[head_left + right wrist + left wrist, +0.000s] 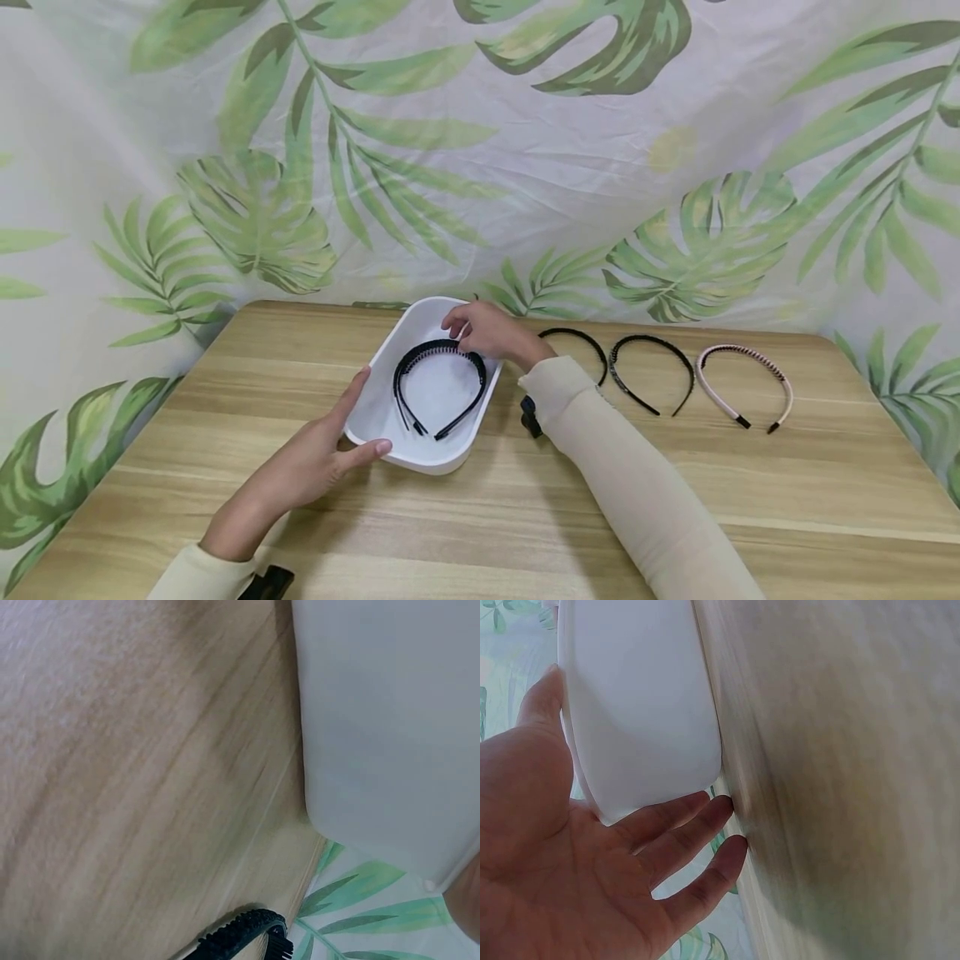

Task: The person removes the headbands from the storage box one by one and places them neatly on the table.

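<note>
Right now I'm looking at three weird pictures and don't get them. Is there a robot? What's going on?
No robot here, just a person's left hand and right hand. The big picture comes from a camera worn on the head, looking down. The two smaller ones come from cameras on the wrists, so things look close and tipped sideways.

A white bin sits on the wooden table, with dark headbands inside. To its right lie two black headbands and a pink headband.

The left hand touches the bin's corner. The right hand reaches over the bin; I can't tell whether it holds a headband.
</note>
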`<state>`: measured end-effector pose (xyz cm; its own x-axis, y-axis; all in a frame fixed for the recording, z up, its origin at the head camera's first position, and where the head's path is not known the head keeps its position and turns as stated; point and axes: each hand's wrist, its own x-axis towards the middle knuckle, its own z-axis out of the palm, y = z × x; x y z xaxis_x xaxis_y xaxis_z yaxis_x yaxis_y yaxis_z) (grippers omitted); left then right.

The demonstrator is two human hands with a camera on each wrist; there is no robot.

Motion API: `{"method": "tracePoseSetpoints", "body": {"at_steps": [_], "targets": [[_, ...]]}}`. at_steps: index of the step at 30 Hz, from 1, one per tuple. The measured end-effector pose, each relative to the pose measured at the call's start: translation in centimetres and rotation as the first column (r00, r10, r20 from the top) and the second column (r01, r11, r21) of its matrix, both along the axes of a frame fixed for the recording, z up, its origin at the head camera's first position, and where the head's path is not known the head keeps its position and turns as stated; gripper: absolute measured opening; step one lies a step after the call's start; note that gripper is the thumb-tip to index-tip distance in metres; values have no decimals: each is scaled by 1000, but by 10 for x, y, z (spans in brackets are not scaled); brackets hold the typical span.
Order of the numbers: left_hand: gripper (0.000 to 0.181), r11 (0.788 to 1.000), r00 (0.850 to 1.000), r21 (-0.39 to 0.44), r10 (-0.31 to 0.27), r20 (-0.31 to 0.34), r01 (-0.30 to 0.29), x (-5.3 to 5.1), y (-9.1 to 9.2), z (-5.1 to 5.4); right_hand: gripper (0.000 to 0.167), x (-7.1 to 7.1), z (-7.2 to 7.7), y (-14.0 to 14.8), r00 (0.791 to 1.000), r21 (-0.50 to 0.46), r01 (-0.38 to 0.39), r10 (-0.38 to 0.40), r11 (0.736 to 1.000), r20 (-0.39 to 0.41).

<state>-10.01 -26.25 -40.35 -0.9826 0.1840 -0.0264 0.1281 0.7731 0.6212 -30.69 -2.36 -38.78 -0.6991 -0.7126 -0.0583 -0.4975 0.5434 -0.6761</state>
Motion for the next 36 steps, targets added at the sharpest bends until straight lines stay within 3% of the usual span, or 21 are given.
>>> {"method": "tracePoseSetpoints", "body": {"at_steps": [36], "targets": [[103,1000,1000,-2,-2,-7,2,0,0,-1,36,0,-2,2,999,-19,24,-24,1000,-46]]}}
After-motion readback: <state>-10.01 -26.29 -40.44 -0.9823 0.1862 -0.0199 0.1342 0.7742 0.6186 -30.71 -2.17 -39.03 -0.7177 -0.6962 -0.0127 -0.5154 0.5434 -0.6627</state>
